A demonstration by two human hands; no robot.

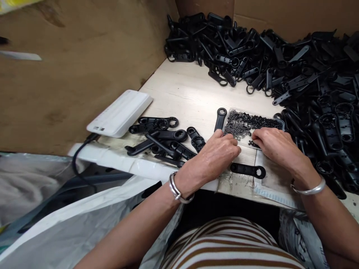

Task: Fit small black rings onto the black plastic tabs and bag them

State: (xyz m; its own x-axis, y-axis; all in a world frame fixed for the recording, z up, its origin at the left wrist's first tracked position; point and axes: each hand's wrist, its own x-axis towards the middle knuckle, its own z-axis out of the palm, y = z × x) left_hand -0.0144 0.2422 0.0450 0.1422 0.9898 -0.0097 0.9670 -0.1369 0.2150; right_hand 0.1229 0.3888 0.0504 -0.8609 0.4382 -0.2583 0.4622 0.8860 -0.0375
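Your counter [185, 89] carries the lot, and the tall cardboard [70, 74] at its left and back probably stops things sliding off. The heap [308, 86] of black parts spreads over the far and right side, likely so it doesn't crowd your hands. A smaller pile [171, 135] lies beyond your left forearm, well apart from the heap, perhaps so the two don't mix. The white box [120, 114] lies flat at the left, its cable [77, 158] dropping over the edge, out of your way. The tray [284, 122] sits where both hands reach it easily. Your left hand [217, 155] is at its near left corner, fingers folded in; what they hold is hidden, including whether they grip the upper part [220, 118] just beyond them, beside the tray. Your right hand [277, 147] arches over the tray's near edge, fingers bunched nearly together, which suits tiny things; I cannot tell if they pinch one. The near part [244, 169] lies flat between your wrists. Silver bits [237, 123] fill the tray's left, black bits [263, 121] its right, seemingly sorted by kind.
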